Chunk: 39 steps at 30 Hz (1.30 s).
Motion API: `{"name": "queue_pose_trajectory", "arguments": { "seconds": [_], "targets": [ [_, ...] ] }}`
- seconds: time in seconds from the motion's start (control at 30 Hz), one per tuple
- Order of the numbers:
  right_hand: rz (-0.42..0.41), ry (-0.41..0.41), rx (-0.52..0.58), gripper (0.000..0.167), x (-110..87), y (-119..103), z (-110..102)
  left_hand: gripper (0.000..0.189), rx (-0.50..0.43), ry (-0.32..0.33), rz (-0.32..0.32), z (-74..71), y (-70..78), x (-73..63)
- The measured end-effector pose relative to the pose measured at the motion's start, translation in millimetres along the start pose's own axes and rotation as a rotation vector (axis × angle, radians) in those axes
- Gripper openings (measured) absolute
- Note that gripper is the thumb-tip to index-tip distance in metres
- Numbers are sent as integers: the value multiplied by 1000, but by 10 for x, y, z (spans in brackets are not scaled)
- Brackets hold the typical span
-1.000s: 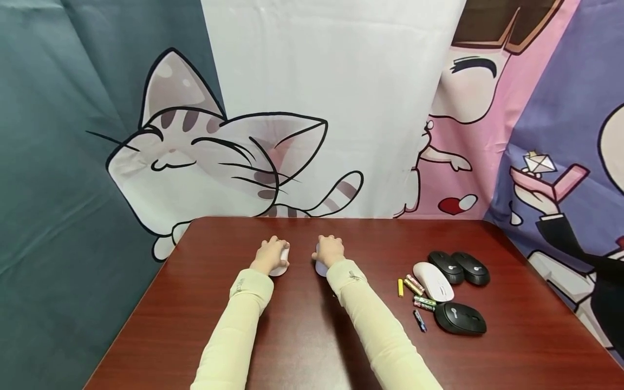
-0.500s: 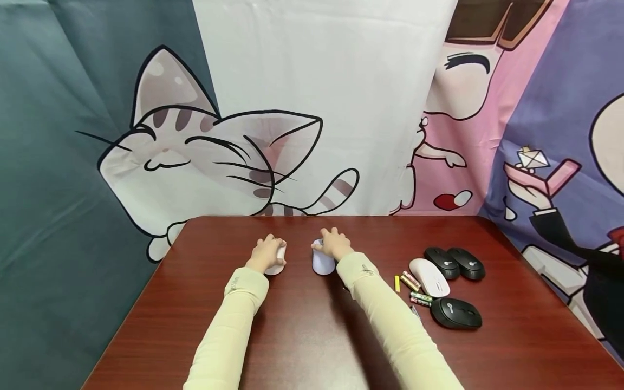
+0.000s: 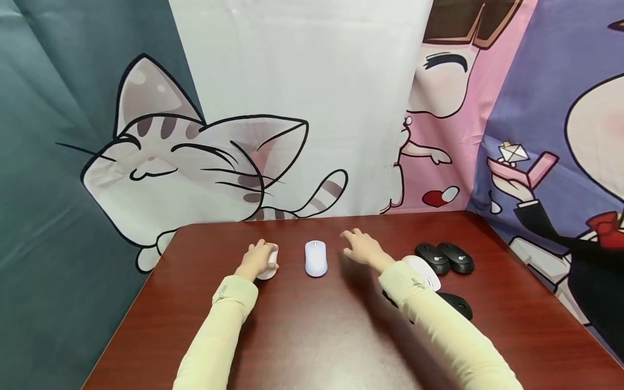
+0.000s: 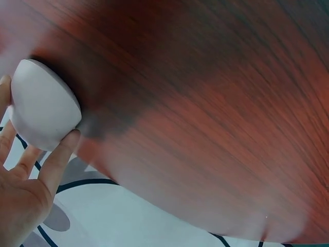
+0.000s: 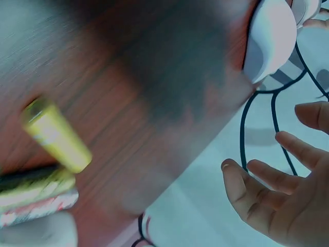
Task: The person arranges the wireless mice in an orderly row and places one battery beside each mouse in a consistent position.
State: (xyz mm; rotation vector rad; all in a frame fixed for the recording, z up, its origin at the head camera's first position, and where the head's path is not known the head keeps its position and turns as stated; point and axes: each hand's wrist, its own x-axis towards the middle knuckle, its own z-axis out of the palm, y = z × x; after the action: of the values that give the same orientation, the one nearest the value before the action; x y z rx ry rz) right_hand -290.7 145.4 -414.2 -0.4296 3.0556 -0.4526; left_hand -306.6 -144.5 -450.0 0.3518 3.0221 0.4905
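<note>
In the head view my left hand [image 3: 255,259] grips a white computer mouse [image 3: 271,264] on the table. The left wrist view shows fingers and thumb on opposite edges of this mouse [image 4: 45,105]. A second pale mouse [image 3: 316,258], slightly lavender, lies just to its right with no hand on it. My right hand [image 3: 364,249] is held over the table to the right of that mouse, its fingers spread and loosely bent. Nothing is between those fingers in the right wrist view, where the pale mouse [image 5: 272,38] stands apart from them.
Two black mice [image 3: 433,258] and a white mouse [image 3: 422,271] lie on the right. Another black mouse [image 3: 457,305] is partly behind my right sleeve. A yellow battery [image 5: 56,135] lies near a green one [image 5: 38,190]; the sleeve hides them in the head view. A printed curtain hangs behind.
My right hand has let go of the pale mouse and moved right, and that mouse now lies uncovered. My left hand stays on the white mouse. The head view has shifted slightly rightward.
</note>
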Motion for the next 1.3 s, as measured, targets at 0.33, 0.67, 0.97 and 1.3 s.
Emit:
{"name": "queue_pose_trajectory", "arguments": {
  "seconds": [0.33, 0.67, 0.97, 1.3],
  "targets": [
    [-43, 97, -21, 42, -353, 504, -268, 50, 13, 32, 37, 39, -22, 15],
    [-92, 185, 40, 40, -692, 990, -447, 50, 22, 11, 46, -2, -31, -7],
    [-24, 168, 28, 42, -958, 1212, -489, 47, 8, 17, 29, 57, 19, -16],
    [-1, 197, 23, 35, -1135, 1456, -616, 41, 86, 89, 86, 83, 58, -59]
  ]
}}
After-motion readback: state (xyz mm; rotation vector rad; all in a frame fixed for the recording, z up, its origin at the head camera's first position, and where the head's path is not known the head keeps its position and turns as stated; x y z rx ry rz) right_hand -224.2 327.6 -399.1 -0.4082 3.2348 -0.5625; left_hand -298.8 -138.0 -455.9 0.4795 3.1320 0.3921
